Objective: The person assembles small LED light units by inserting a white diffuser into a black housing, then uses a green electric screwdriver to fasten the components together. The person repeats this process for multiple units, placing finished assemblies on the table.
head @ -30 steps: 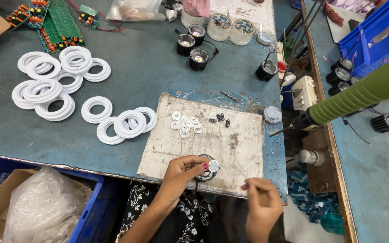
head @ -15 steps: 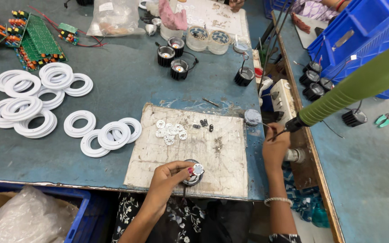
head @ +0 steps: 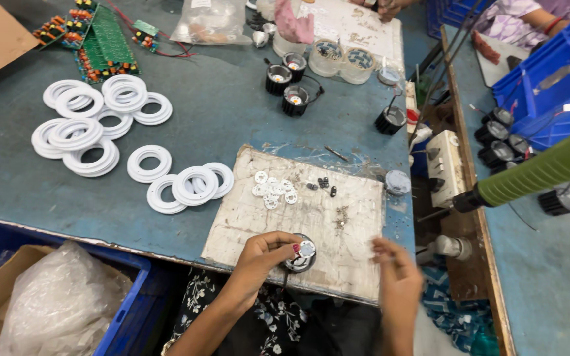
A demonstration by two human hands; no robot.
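While your left hand [head: 258,254] pinches the round black lamp housing [head: 300,256] by its rim, thumb and fingertips pressed around its near-left edge, the piece sits on the near edge of the worn white work board [head: 357,217], its pale disc face turned up. Just to the right of that grip, your right hand [head: 396,270] hovers over the board's near corner, fingers loosely curled and blurred; you cannot tell from this view whether anything is caught between them. Beyond the grip, farther up the board, lies a small cluster of white discs [head: 273,191] with a few dark screws [head: 323,184] beside it. Off to the left of the grip, white plastic rings [head: 192,186] lie stacked and scattered on the blue-grey table [head: 232,112]. Well to the right, a green-handled power screwdriver [head: 542,173] hangs with its tip pointing toward the board.
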